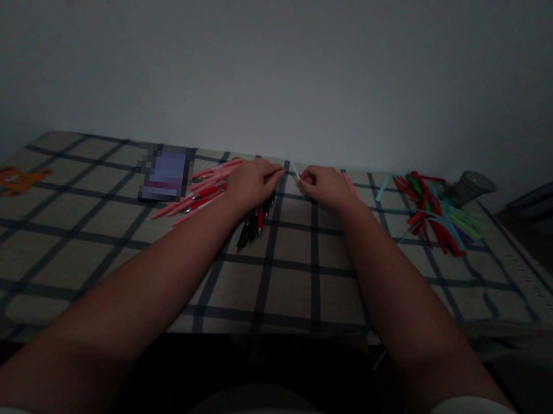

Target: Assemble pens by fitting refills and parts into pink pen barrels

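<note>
My right hand (327,185) is closed in a pinch on a thin white strip (294,168), which slants up and left from the fingertips. Just across a small gap, my left hand (255,181) has its thumb and fingertips pressed together; anything between them is too small to make out. Under and left of the left wrist lie several pink and red pens (202,192). Several black pens (248,227), with a red one among them, lie partly hidden below that hand. Behind my right hand, a few pink sticks (350,184) show in part.
A checked cloth (291,289) covers the table against a wall. An orange flat object (15,180) and a blurred-out purple item (167,173) lie left. Rightward are a light blue strip (382,189), red and green strips (431,216) and a tipped clear cup (470,186).
</note>
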Demonstrator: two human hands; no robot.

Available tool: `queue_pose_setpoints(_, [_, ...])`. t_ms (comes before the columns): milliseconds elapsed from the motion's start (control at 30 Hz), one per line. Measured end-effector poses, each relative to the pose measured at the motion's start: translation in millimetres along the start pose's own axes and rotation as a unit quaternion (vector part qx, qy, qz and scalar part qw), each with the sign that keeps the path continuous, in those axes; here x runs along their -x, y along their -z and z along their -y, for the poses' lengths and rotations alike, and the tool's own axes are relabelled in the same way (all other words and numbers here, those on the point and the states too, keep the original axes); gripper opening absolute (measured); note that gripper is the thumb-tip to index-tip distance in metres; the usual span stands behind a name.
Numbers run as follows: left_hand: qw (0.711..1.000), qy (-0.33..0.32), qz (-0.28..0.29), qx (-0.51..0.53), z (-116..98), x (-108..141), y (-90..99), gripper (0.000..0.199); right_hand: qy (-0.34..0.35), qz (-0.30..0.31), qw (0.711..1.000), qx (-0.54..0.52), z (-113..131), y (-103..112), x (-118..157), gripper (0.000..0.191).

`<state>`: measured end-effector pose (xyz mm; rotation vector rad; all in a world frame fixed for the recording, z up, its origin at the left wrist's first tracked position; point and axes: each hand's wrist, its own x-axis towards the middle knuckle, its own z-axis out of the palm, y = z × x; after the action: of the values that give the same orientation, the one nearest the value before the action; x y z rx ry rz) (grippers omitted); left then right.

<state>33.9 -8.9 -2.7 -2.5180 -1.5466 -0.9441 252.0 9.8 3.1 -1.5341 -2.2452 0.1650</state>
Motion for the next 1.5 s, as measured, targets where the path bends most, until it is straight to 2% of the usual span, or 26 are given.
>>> queue_pose_setpoints(200, [1.000,0.007,-0.001,-0.001,0.0,0.1,-0.4,0.037,0.007,-0.013,1.000,0.003,1.6,0.7,-1.0,0.022])
queue_pose_setpoints(367, [1.000,0.008,-0.002,0.002,-0.3,0.3,-0.3,0.037,-0.013,-0.031,0.999,0.009,-0.3,1.9,-1.9,0.024])
queue_pose_setpoints(633, [1.000,0.006,0.004,0.000,-0.9,0.4,0.5,0.039,-0.057,0.000,0.996,0.062,4.0,2.6,0.8,0.026])
queue_pose_setpoints(967, [1.000,0.006,0.007,-0.001,-0.8,0.5,1.0,0.037,-0.048,0.046,0.989,0.134,9.7,7.1,3.0,0.036])
queue_pose_setpoints(1167, [1.000,0.012,0.009,0.002,-0.5,0.4,0.4,0.038,-0.048,0.064,0.986,0.144,10.5,8.7,4.3,0.029])
queue_pose_setpoints(1500, [1.000,0.010,-0.002,0.003,2.2,0.2,-2.4,0.038,-0.028,0.057,0.990,0.129,5.1,-0.7,0.8,0.023])
